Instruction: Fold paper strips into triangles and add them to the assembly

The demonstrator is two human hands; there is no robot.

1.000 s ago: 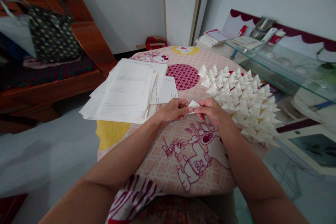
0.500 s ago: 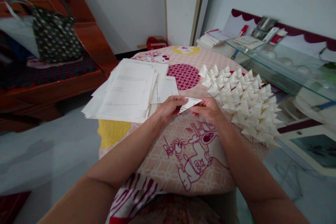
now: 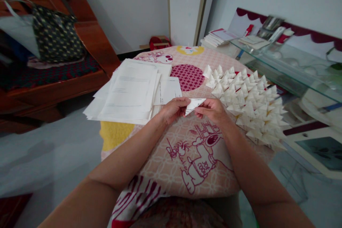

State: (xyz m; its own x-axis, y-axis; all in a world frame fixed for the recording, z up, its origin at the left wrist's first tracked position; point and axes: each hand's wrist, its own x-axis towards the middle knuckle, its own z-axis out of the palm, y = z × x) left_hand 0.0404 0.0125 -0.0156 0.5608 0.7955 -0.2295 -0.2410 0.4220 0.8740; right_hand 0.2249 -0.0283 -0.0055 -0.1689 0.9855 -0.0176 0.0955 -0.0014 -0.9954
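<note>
Between my two hands is a small folded paper triangle (image 3: pixel 194 104), white with lines of dark print, its long edge at the top. My left hand (image 3: pixel 175 109) pinches its left end with the thumb on top. On the other side my right hand (image 3: pixel 213 109) grips the right corner; some of its fingertips are hidden beneath the paper. Beyond my left hand lies a stack of printed white sheets (image 3: pixel 130 89), with a smaller printed piece of paper (image 3: pixel 169 91) at its right side. Rows of pointed folded paper pieces (image 3: pixel 248 103) stand close together beyond my right hand.
A patterned cloth (image 3: pixel 211 185) covers the round table. Right of it is a glass shelf (image 3: pixel 291 67) holding papers, a metal cup (image 3: pixel 272 23) and small items. At the left stands a wooden bench (image 3: pixel 93 48) with a dark patterned bag (image 3: pixel 55 35) on it.
The paper triangle has turned slightly in my fingers, its lower point shifting a little to the right. Both hands keep their hold, and the stacks have not moved.
</note>
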